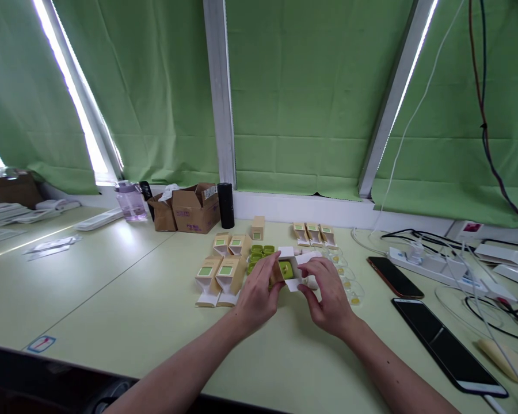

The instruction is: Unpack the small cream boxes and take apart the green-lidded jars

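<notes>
Tilted above the table, a small kraft-coloured cardboard box (pixel 277 272) faces me with its white inner flaps spread. Inside it sits a green square item (pixel 286 269). My left hand (pixel 259 287) is closed around the box from the left. At the box's right side, the thumb and fingers of my right hand (pixel 326 296) close on a white flap (pixel 292 284). Several similar green pieces (pixel 256 257) lie in a cluster just behind my left hand. Clear plastic pieces with yellow centres (pixel 347 284) lie behind and to the right of my right hand, partly hidden by it.
Several open kraft boxes (pixel 229 275) stand left of my hands, three more (pixel 313 234) at the back. Behind are a brown carton (pixel 195 210), a black cylinder (pixel 226 206) and a purple bottle (pixel 130 201). Phones (pixel 449 345), a power strip (pixel 431 269) and cables lie right.
</notes>
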The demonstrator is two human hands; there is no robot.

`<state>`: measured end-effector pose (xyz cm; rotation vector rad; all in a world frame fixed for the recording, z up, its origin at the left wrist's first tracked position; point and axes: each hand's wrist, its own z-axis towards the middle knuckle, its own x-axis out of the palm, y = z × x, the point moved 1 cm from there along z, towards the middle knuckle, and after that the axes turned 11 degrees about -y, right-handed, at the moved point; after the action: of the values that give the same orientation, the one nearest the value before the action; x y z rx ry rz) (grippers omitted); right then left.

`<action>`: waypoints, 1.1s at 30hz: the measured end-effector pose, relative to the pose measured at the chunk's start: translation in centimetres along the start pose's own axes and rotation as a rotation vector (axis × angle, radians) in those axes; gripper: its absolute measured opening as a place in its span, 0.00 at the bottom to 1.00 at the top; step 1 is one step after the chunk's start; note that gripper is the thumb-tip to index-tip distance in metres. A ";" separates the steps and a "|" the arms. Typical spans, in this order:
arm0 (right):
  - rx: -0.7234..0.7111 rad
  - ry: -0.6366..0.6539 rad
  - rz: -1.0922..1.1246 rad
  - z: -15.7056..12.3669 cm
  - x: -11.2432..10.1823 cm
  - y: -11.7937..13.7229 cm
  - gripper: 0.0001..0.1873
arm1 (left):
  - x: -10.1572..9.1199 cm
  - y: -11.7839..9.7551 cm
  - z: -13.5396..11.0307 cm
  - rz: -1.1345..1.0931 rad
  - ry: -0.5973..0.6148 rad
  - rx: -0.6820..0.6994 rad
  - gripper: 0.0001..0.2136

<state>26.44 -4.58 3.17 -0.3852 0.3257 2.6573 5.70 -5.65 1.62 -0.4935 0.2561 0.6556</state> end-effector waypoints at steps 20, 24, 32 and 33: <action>0.168 -0.094 -0.112 -0.6 1.6 0.2 0.06 | 0.1 -1.2 0.1 0.140 0.023 0.245 0.32; 0.263 -0.093 -0.124 -0.7 2.2 0.4 0.04 | 0.1 -1.3 0.0 0.179 0.051 0.281 0.31; 0.451 -0.183 0.069 -0.3 1.5 0.6 0.09 | 0.0 -1.3 0.5 0.215 0.004 0.284 0.30; 0.494 -0.189 0.107 -0.2 1.4 0.7 0.09 | -0.1 -1.2 0.5 0.219 -0.003 0.278 0.30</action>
<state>24.99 -4.69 2.61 0.0411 0.9326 2.5679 6.43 -6.23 2.50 -0.1984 0.3961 0.8198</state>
